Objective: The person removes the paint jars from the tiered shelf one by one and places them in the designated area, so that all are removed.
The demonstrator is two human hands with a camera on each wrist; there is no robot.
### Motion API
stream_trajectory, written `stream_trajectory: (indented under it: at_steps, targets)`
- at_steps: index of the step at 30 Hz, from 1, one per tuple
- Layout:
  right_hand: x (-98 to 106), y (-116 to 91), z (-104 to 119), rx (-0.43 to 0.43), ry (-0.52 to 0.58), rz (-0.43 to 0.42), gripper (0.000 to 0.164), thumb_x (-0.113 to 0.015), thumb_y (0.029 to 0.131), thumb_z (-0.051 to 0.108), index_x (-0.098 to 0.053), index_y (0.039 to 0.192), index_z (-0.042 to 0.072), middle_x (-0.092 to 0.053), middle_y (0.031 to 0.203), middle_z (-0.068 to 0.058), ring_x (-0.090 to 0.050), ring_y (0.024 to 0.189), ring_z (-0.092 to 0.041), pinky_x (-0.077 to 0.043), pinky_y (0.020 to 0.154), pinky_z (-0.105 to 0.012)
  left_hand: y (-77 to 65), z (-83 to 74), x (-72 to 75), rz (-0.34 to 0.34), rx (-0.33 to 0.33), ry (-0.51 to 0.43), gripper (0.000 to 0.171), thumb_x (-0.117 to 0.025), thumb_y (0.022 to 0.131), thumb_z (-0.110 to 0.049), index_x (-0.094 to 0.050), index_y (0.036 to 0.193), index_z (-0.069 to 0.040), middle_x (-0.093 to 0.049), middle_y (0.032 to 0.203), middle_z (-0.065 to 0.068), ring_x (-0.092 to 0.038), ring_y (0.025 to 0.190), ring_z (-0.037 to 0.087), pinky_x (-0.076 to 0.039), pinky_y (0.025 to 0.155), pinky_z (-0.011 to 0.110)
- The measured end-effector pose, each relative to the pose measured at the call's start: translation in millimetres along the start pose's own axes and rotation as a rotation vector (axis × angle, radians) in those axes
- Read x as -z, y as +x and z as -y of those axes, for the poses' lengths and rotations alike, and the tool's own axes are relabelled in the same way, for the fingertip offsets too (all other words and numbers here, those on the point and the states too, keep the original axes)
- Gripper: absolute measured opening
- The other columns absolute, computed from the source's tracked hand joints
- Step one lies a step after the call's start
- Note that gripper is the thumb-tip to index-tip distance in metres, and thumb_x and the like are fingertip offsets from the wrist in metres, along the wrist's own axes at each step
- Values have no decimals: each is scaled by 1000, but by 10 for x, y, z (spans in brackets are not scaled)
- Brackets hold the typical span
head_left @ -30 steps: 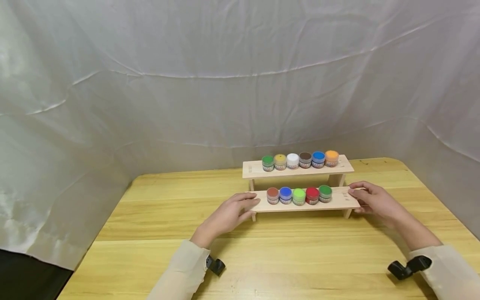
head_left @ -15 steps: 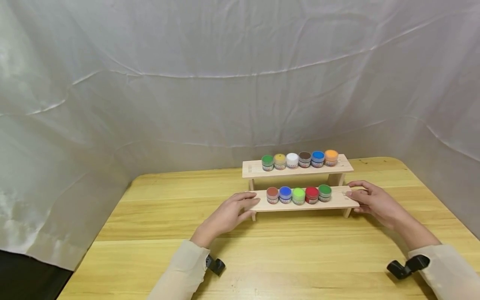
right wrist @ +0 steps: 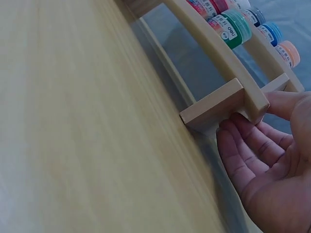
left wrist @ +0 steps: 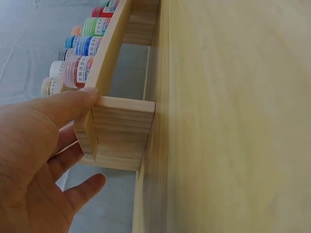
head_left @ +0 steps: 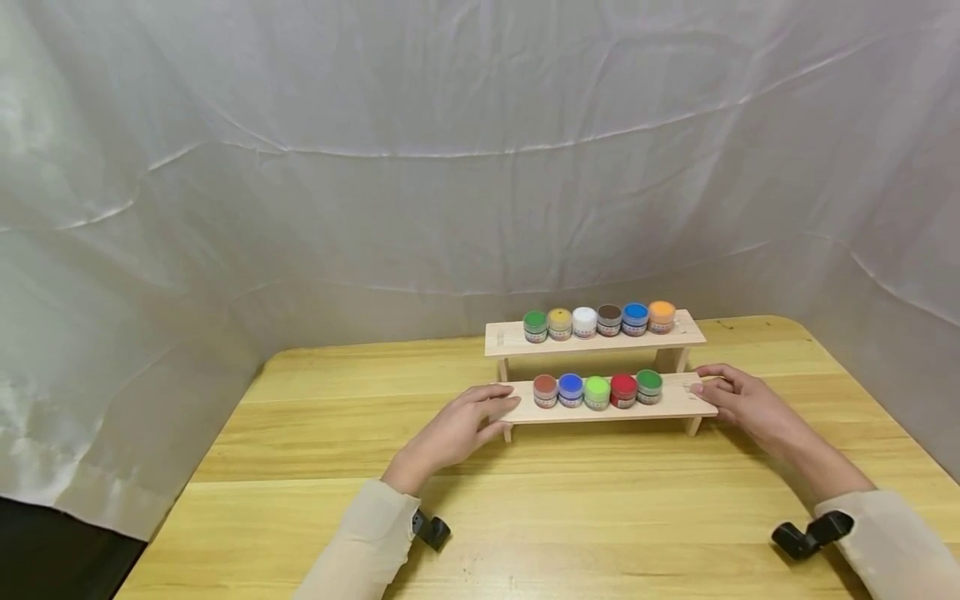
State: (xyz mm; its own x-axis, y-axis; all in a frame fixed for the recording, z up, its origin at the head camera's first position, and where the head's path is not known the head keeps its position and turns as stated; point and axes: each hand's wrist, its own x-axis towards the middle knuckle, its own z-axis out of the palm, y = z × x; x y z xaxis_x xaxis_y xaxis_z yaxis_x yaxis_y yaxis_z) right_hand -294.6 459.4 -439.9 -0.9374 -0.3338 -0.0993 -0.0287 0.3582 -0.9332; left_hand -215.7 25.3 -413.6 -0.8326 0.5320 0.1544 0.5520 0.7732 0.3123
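Ends of the front shelf [head_left: 677, 402] partly hidden by left hand [head_left: 456, 427] and right hand [head_left: 753, 408], 11 jar labels [head_left: 597, 405] illegibly small.

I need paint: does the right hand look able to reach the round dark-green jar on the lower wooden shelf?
Probably yes: the right hand holds this shelf; only bare wood lies between hand and jar.

The left sleeve [head_left: 362, 537] and right sleeve [head_left: 888, 533] are plain cream; the left wrist camera [head_left: 432, 532] and right wrist camera [head_left: 813, 536] are black, 1 on each side.
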Motion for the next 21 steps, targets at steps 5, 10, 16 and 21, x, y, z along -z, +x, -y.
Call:
stream_trajectory:
  at_steps: [5, 10, 16, 21]
  targets:
    - [-12, 0, -40, 44, -13, -20, 53, -55, 101, 30, -37, 137, -5, -57, 94, -1, -53, 77, -7, -46, 62, -24, -2, 2, -5, 2, 5, -4, 43, -55, 101, -30, -53, 142, -14, -46, 147, 3, -41, 136, 20, -34, 111, 36]
    - [-16, 4, -73, 69, -28, -34, 52, -54, 102, 30, -37, 137, -5, -59, 92, 2, -52, 73, -8, -43, 56, -27, 5, -5, 12, 2, -10, 17, 43, -55, 101, -29, -55, 141, -13, -48, 146, 4, -42, 135, 21, -33, 111, 35]
    - [-9, -1, -99, 84, -84, -40, 54, -53, 102, 30, -37, 139, -5, -61, 97, 3, -54, 81, -6, -43, 64, -24, 27, -38, 82, -32, -59, 99, 36, -56, 101, -28, -62, 132, -12, -56, 138, 4, -49, 129, 20, -36, 109, 33]
    - [-8, 4, -112, 118, -100, -57, 52, -54, 102, 28, -39, 139, -6, -63, 99, 7, -56, 87, -3, -44, 71, -17, 84, -95, 205, -137, -62, 111, 32, -59, 99, -29, -67, 125, -11, -62, 129, 5, -55, 122, 20, -41, 106, 35]
